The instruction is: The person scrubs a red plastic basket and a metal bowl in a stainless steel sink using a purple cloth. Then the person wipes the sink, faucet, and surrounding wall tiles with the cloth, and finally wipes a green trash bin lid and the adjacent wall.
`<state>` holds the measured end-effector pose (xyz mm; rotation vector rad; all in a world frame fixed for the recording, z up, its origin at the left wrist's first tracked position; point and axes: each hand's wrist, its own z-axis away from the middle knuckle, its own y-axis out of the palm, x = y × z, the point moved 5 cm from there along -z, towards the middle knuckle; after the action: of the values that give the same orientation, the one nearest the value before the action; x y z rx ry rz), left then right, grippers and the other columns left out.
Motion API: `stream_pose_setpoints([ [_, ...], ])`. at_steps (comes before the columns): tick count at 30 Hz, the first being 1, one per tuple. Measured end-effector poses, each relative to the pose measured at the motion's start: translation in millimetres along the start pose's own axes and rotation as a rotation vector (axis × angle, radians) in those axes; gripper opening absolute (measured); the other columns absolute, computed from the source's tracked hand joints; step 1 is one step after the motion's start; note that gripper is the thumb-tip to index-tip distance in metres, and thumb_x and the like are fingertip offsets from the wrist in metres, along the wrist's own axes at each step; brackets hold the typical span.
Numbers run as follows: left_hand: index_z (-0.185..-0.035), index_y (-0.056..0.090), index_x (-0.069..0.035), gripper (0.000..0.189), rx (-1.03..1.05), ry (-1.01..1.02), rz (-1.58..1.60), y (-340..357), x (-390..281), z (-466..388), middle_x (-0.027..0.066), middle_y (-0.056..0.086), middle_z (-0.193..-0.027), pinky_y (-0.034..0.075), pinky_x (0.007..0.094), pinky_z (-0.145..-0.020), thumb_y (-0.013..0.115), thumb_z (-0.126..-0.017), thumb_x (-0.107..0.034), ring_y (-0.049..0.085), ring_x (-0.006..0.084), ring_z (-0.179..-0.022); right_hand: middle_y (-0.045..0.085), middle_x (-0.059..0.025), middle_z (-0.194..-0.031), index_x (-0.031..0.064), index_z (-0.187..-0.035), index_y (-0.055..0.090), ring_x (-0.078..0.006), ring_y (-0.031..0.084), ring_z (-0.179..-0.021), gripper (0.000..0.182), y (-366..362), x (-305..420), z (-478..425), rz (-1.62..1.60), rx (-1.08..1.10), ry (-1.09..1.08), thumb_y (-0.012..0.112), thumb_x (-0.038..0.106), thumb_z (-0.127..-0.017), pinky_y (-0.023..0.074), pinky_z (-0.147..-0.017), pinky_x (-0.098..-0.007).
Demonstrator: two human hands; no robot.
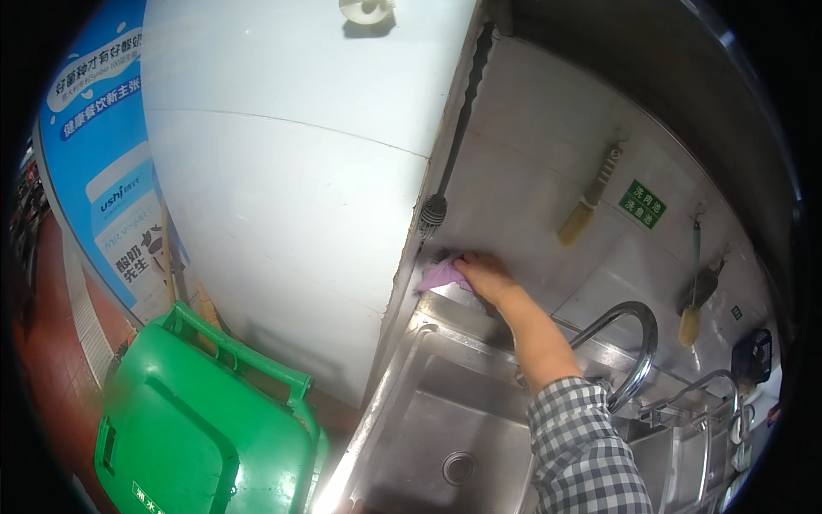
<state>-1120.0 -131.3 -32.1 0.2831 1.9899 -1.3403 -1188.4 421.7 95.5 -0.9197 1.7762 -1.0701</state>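
Note:
My right hand [483,273], at the end of a checked sleeve, presses a pink cloth [442,276] against the tiled wall, in the corner above the back ledge of a stainless steel sink [443,411]. Just above the cloth hangs a dark long-handled brush [434,209] with round bristles, beside the edge of the white wall panel. The sink basin holds no water that I can see, and its round drain [459,468] shows. A curved metal faucet [642,347] stands to the right of my forearm. My left hand is out of view.
A green lidded bin [186,417] stands left of the sink. Brushes [587,202] hang on the tiles beside a green sign [643,204]. More sinks and a second faucet [719,379] run off to the right. A blue poster [96,128] is at far left.

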Motion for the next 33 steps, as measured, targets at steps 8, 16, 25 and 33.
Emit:
stream_pose_setpoints([
  [8,-0.076,0.059,-0.003,0.012,-0.149,0.064,-0.056,24,25,7,0.0234,0.055,-0.134,0.043,0.055,-0.093,0.068,-0.079,-0.01,0.052,0.0457,-0.118,0.067,-0.0116,-0.12,0.0136,-0.116,0.07,-0.0307,0.065,-0.111,0.029,-14,-103,103,0.279,0.378,0.683,0.05,0.023,-0.096,0.0536,-0.091,-0.0435],
  [16,-0.076,0.062,-0.007,0.007,-0.127,-0.002,-0.083,29,27,15,0.0224,0.058,-0.13,0.041,0.0572,-0.095,0.068,-0.076,-0.01,0.053,0.0446,-0.117,0.072,-0.0099,-0.106,0.0118,-0.101,0.073,-0.0255,0.07,-0.102,0.026,6,-39,68,0.066,0.065,1.23,0.056,0.03,-0.096,0.059,-0.075,-0.0379],
  [25,-0.079,0.064,-0.007,0.007,-0.066,-0.032,-0.109,17,19,9,0.0199,0.055,-0.136,0.038,0.0558,-0.101,0.069,-0.077,-0.012,0.047,0.0439,-0.127,0.071,-0.0185,-0.096,0.0026,-0.094,0.07,-0.036,0.07,-0.092,0.019,39,2,-1,-0.109,-0.186,0.902,0.058,0.014,-0.084,0.057,-0.079,-0.0456],
  [33,-0.081,0.066,-0.007,0.008,-0.049,-0.054,-0.058,30,20,12,0.0184,0.055,-0.137,0.036,0.0542,-0.104,0.069,-0.077,-0.013,0.045,0.0429,-0.13,0.069,-0.0204,-0.093,0.0038,-0.096,0.064,-0.0406,0.067,-0.091,0.028,18,-67,146,-0.31,-0.847,1.254,0.069,0.022,-0.076,0.0524,-0.082,-0.0493],
])
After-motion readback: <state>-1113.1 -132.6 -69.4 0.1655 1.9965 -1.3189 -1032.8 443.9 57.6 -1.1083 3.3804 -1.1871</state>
